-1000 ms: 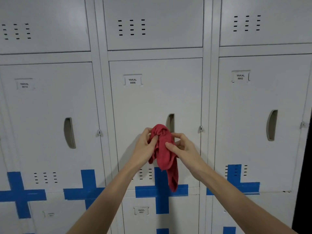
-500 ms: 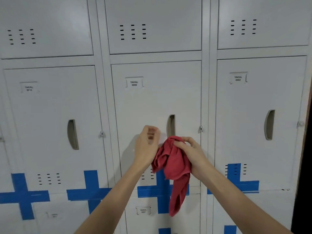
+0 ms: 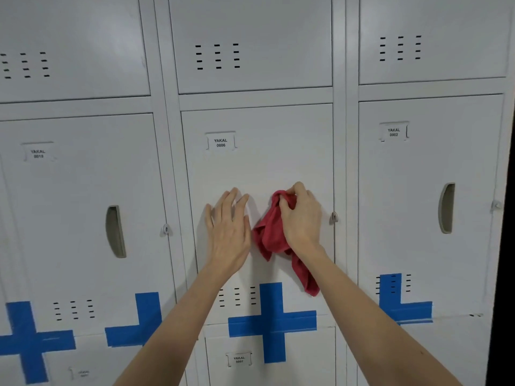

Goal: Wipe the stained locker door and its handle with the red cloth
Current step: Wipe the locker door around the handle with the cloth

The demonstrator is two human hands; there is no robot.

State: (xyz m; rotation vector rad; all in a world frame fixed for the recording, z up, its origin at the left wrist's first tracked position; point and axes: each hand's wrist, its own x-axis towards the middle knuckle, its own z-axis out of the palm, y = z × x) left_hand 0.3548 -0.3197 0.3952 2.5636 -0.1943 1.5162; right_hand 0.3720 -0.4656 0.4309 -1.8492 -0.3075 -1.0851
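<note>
Left hand spread flat on locker door 0006. Right hand grips bunched red cloth against it; handle probably hidden behind.

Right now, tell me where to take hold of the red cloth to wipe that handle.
Grip the red cloth at its bunched upper wad, coming from the right as the right hand does. That wad sits against locker door 0006 where the handle lies hidden; the loose tail hangs low and gives no pressure. The left hand lies flat beside it.
</note>
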